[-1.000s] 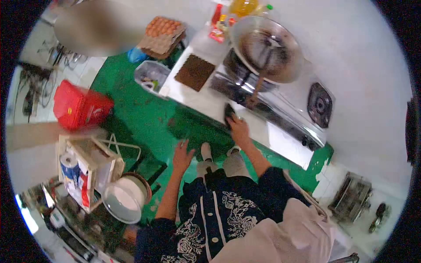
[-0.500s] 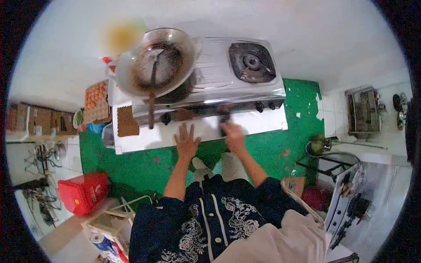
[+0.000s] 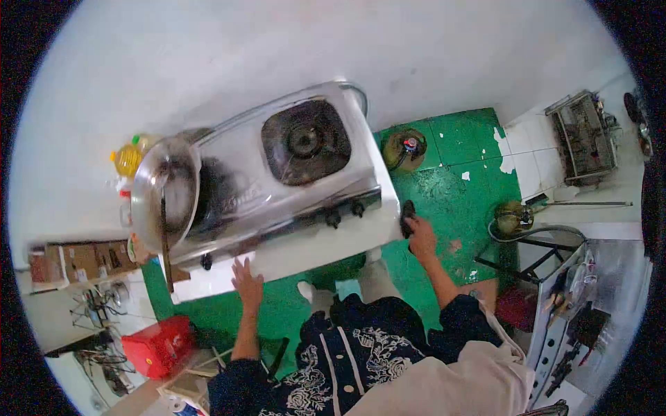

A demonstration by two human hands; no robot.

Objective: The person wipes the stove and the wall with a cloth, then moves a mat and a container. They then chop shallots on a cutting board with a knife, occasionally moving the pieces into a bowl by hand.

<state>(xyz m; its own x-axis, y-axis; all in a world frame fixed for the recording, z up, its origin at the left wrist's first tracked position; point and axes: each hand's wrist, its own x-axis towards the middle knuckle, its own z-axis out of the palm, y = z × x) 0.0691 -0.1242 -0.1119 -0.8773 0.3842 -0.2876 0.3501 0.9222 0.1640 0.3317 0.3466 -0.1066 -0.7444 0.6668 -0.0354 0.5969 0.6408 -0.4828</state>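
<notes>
Head view: the two-burner gas stove (image 3: 277, 173) sits slantwise on a white bench (image 3: 305, 253), and everything else is placed from it. The right hand (image 3: 421, 236) is at the stove's near right corner, at the bench's end, with its fingers closed around a small dark object (image 3: 408, 211), perhaps a cloth or sponge; what it is exactly cannot be told. That object lies against the bench edge just beside the stove's front corner. The left hand (image 3: 247, 283) is in front of the stove's left half, fingers spread apart and flat, touching the front edge of the bench and holding nothing. On the stove's left burner stands a large metal wok (image 3: 163, 201) with a long-handled utensil (image 3: 165, 243) leaning out over its near rim. The right burner (image 3: 304, 141) is bare. Control knobs (image 3: 333, 220) line the stove's front. Behind the wok, left of the stove, stands a yellow oil bottle (image 3: 130, 158). On the green floor (image 3: 458, 180) right of the stove sits a gas cylinder (image 3: 405, 148). A red box (image 3: 157, 344) lies on the floor below and left of the stove.
</notes>
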